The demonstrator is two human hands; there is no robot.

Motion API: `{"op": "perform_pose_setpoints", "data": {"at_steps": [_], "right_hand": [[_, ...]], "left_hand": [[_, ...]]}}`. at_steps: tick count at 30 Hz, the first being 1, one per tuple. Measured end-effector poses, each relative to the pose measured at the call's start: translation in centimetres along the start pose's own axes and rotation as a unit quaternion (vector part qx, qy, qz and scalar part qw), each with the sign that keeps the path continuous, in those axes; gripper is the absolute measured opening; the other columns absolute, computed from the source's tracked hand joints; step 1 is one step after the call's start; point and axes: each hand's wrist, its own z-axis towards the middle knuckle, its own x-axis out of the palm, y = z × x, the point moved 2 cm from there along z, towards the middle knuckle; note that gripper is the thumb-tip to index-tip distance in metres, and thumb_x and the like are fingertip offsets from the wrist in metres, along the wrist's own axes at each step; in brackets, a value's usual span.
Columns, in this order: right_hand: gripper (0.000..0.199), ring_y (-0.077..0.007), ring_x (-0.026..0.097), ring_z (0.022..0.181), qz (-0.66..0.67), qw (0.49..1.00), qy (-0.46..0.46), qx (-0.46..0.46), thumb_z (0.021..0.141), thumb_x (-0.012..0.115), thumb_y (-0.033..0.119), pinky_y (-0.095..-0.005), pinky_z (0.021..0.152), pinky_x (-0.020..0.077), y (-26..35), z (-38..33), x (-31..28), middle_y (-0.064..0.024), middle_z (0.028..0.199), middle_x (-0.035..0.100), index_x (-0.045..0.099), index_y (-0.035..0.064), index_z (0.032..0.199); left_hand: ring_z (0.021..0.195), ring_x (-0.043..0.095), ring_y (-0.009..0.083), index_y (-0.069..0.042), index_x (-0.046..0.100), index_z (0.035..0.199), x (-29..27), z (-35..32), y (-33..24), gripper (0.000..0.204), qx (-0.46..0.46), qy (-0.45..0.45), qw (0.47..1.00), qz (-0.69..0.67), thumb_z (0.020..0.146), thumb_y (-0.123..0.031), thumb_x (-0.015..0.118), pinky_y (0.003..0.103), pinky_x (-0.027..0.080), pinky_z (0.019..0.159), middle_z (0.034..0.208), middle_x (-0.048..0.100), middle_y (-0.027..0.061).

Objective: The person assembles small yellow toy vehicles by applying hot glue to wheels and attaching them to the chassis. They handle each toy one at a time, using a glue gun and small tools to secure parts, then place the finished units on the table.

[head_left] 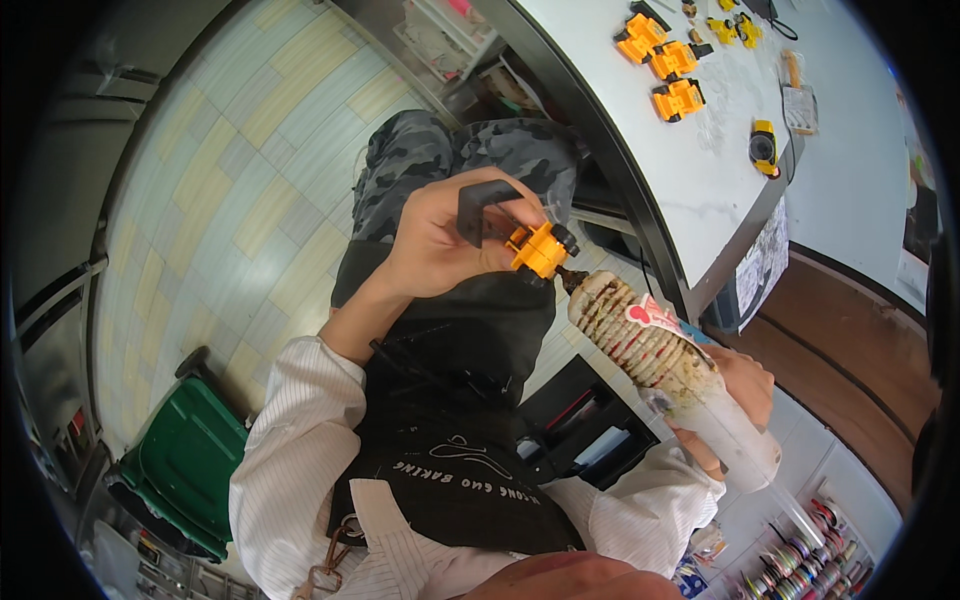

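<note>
My left hand (440,235) pinches an orange toy construction vehicle (540,252) with black wheels over my lap. A dark, bent, flat piece (484,208) stands out along the fingers of that hand; whether it belongs to the toy I cannot tell. My right hand (742,382) is wrapped round a bulky tool that looks like a hot glue gun (645,345), its pale body ridged and stained brown. Its dark nozzle (571,279) points at the toy and is touching it or very close. Most fingers of the right hand are hidden behind the tool.
On the white table (640,170) at the upper right lie several orange toy vehicles (672,60), smaller yellow parts (738,30) and a yellow-and-black piece (763,148). A green bin (185,465) stands on the lower left floor. A black box (580,420) is below my right arm.
</note>
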Motion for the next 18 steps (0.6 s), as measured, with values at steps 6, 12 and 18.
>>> {"op": "perform_pose_setpoints", "data": {"at_steps": [6, 12, 18], "right_hand": [[0.045, -0.0281, 0.068, 0.075, 0.112, 0.969, -0.219, 0.033, 0.078, 0.07, 0.032, -0.0322, 0.065, 0.0527, -6.5, -6.4, -0.4, -0.0195, 0.092, 0.068, 0.061, -0.0036, 0.105], [0.049, -0.0267, 0.052, 0.085, 0.455, 0.815, -0.36, -0.012, 0.086, 0.064, 0.039, -0.0391, 0.076, 0.048, -12.3, -10.6, -1.6, -0.0112, 0.097, 0.049, 0.048, 0.0005, 0.111], [0.033, -0.0223, 0.067, 0.09, 0.549, 0.615, -0.553, 0.122, 0.095, 0.061, 0.028, -0.0301, 0.07, 0.0588, -25.5, -16.6, -5.6, -0.0163, 0.105, 0.066, 0.058, 0.0006, 0.113]], "left_hand": [[0.103, 0.058, 0.0239, -0.004, 0.059, 0.113, -1.2, -0.8, 1.6, 0.031, -0.04, -0.07, 0.992, -0.097, 0.085, -0.01, 0.071, 0.035, 0.048, 0.089, 0.111, 0.058, 0.0141], [0.12, 0.054, 0.0276, 0.0, 0.057, 0.106, -2.2, -1.9, 3.4, 0.033, -0.056, -0.104, 0.98, -0.16, 0.075, 0.011, 0.062, 0.044, 0.041, 0.104, 0.121, 0.058, 0.0142], [0.115, 0.055, 0.0289, 0.003, 0.048, 0.123, -2.2, -1.8, 4.6, 0.044, -0.098, -0.083, 0.973, -0.189, 0.086, -0.01, 0.068, 0.043, 0.044, 0.101, 0.119, 0.056, 0.0144]]}}
